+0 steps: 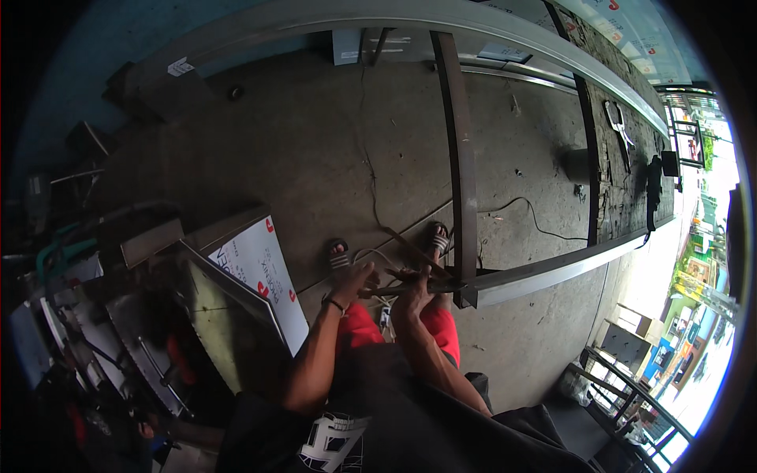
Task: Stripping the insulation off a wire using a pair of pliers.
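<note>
Both my hands are low in front of my body, close together. My left hand (pixel 355 285), with a dark band at the wrist, is raised with its fingers stretched out, and I see nothing in it. Beside it, my right hand (pixel 412 290) has its fingers reaching toward the left one and its thumb up. It is nearest to the corner of a metal frame, where a dark crossbar (pixel 460 158) meets a grey rail (pixel 568 270). A thin dark strip (pixel 406 246) slants down behind the right hand; whether the hand touches it, I cannot tell.
A long grey beam (pixel 331 14) spans the far side. Locking pliers (pixel 619 124) lie on a worn board (pixel 619 173) at the right. Cables (pixel 367 158) trail over the concrete floor. A white printed panel (pixel 264 276) and stacked metal pieces stand at the left.
</note>
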Tool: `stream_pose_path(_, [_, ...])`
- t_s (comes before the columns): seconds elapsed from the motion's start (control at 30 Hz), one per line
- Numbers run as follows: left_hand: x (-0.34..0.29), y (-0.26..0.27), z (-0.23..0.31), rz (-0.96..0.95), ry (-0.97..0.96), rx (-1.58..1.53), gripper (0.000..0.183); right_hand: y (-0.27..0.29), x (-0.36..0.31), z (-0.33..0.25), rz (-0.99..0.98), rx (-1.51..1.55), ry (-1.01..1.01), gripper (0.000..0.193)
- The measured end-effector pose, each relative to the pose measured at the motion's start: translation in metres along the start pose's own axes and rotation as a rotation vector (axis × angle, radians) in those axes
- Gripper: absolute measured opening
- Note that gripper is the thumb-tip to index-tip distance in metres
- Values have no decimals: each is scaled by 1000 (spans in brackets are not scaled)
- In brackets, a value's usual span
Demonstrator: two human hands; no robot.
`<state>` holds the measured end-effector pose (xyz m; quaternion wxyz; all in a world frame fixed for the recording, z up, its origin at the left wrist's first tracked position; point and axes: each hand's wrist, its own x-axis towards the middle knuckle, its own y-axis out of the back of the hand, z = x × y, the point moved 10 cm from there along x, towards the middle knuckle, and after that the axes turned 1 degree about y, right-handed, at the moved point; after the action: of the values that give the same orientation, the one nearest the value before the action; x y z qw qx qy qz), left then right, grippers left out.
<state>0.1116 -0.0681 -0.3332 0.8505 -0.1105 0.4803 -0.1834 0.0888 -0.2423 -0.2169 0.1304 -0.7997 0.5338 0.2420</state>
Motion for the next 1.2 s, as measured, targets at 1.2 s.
stream_pose_path(1.2, [-61,24,-4,674,-462,610,48,-6,-6,-11,-68,-106,25,50])
